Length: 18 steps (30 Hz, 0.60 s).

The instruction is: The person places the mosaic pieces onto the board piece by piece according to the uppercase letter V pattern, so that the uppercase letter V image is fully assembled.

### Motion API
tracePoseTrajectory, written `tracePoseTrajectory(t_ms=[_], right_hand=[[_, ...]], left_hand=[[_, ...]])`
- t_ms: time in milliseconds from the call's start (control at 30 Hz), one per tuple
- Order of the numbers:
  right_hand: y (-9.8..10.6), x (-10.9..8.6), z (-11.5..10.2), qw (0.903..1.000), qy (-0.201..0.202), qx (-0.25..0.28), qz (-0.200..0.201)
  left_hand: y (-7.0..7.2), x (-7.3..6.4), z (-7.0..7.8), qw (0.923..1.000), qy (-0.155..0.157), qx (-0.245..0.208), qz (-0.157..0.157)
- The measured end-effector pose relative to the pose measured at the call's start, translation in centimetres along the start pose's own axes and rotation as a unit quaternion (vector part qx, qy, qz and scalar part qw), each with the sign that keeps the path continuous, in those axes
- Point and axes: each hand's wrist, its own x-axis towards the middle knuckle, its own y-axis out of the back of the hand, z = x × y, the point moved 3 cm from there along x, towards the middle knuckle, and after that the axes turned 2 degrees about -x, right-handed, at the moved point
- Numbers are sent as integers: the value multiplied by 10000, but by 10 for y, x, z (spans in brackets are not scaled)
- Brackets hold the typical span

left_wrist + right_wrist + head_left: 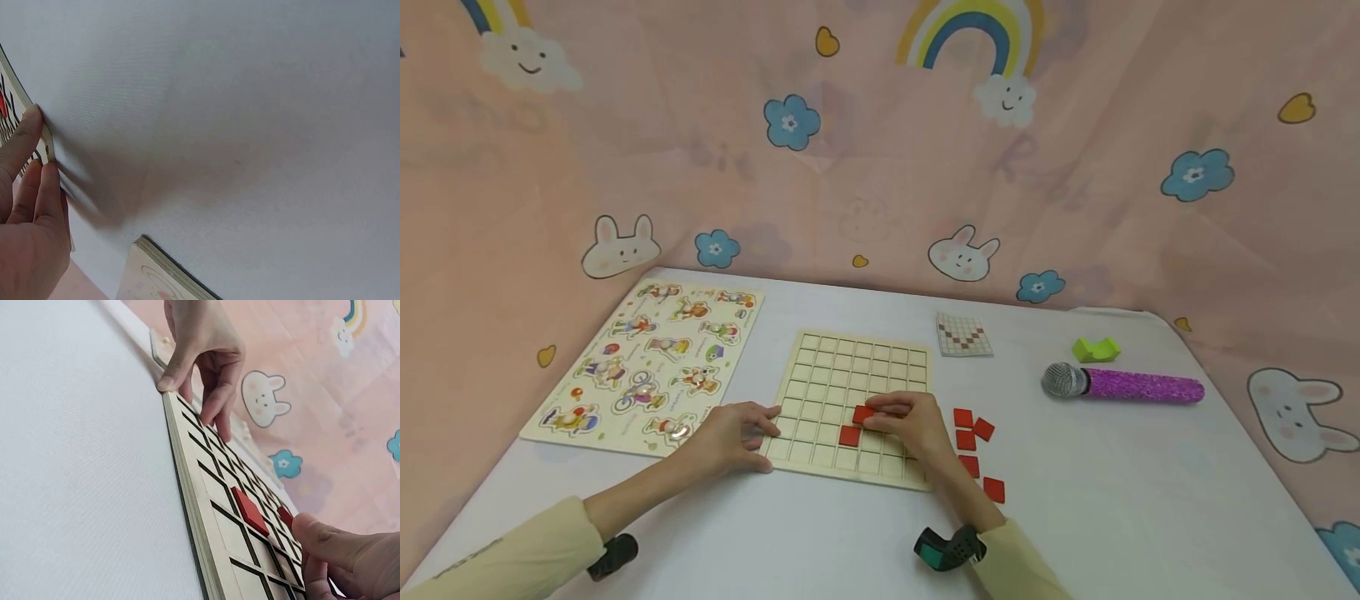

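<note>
A pale wooden grid board [827, 375] lies flat on the white table. My left hand [730, 437] grips its near-left corner; the left wrist view shows the thumb and fingers [49, 190] on either side of that corner. My right hand [917, 421] pinches a red square tile [862, 415] between thumb and fingers over the middle of the grid. Another red tile [849, 436] rests in a cell just nearer and to the left. In the right wrist view the pinched tile [285, 516] is tilted, partly hidden by the thumb.
Several loose red tiles [966, 439] lie right of the board. A pattern card [964, 335] lies behind it. Farther right are a purple microphone [1142, 387] and a green block [1096, 350]. A picture puzzle board [647, 350] lies at left. A printed pink cloth [880, 167] hangs behind.
</note>
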Motion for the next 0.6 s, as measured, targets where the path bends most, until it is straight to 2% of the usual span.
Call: tracePoseTrajectory(t_ms=[400,600], right_hand=[[-18,5,-5,9996,-98,213,-139],[-24,6,-9,9991,200,334,-147]], left_hand=[[-1,0,0,10000,20,-37,4],[-1,0,-1,10000,53,-75,-3]])
